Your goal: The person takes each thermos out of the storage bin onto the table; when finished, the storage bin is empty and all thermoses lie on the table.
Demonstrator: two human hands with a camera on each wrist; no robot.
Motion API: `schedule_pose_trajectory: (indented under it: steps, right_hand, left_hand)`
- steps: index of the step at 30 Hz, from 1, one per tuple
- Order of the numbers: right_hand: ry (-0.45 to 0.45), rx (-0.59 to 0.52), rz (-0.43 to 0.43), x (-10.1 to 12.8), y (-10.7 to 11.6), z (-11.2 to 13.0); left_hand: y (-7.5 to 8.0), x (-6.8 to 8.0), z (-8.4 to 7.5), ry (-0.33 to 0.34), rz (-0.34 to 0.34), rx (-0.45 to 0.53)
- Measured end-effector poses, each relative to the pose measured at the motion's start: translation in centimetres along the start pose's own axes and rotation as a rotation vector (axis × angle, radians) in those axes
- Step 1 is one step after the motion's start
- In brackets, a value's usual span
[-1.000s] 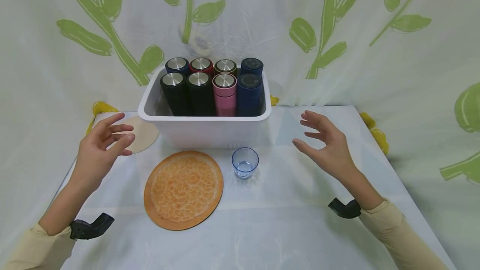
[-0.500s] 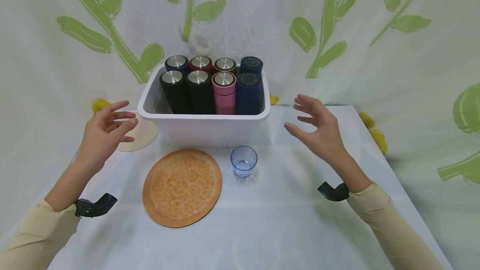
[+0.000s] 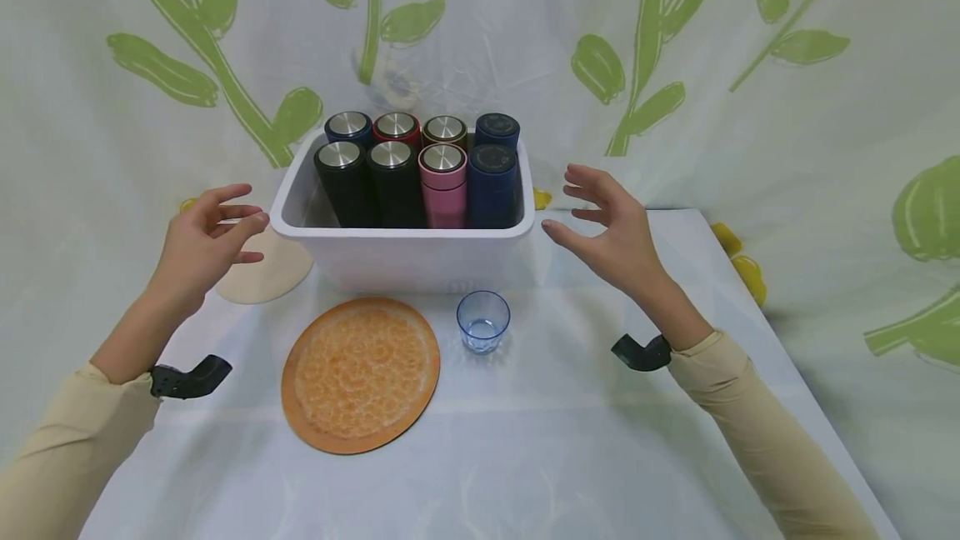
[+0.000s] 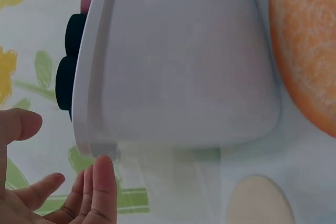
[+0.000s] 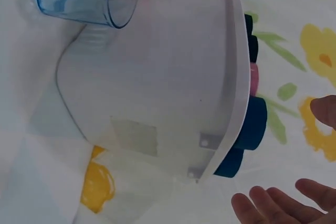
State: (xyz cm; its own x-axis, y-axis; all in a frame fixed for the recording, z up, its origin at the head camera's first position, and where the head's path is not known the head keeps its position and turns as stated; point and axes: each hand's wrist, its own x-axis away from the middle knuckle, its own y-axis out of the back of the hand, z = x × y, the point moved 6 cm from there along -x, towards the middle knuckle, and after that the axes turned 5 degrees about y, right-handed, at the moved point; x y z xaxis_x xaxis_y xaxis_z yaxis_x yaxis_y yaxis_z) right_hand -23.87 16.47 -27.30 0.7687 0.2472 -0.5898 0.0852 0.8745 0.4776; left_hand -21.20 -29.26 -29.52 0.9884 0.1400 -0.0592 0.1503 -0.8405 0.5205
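Left hand [image 3: 198,242] at the bin's [image 3: 405,257] nine o'clock, fingers wide, holding nothing; right hand [image 3: 611,236] at its three o'clock, likewise spread; neither touches it.

a white tub [image 3: 405,257] holds bottles: black ones [image 3: 341,182] at its front left, a pink one [image 3: 444,186] beside them, navy ones [image 3: 492,182] at its right, a red one [image 3: 396,127] behind. in front of the tub lie an orange mottled mat [image 3: 360,373] and a clear blue cup [image 3: 483,321]; left of the tub, a cream disc [image 3: 266,273]. the cloth [image 3: 525,440] is pale with green leaves and yellow flowers.
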Motion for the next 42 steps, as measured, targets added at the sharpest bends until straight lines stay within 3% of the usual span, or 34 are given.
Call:
schedule_pose_trajectory:
  steps: [11, 23, 29, 38, 42]
  right_hand:
    - [-0.026, -0.008, 0.042, -2.5, -2.0, 0.2]
    - [0.000, -0.024, 0.055, -4.7, -3.1, -0.3]
    - [-0.031, -0.005, 0.081, -5.7, -3.5, -0.6]
    - [-0.078, 0.008, 0.130, -6.9, -5.2, -0.9]
    - [-0.093, 0.040, 0.156, -7.3, -5.9, -1.0]
  left_hand:
    - [0.2, -1.5, -0.3, 0.072, 0.042, -0.012]
    - [-1.1, -3.5, -1.6, 0.089, 0.111, 0.000]
    - [-1.7, -4.2, -2.0, 0.109, 0.139, -0.018]
    - [-1.4, -5.4, -1.1, 0.246, 0.185, 0.098]
    - [-1.4, -5.9, -0.7, 0.274, 0.206, 0.088]
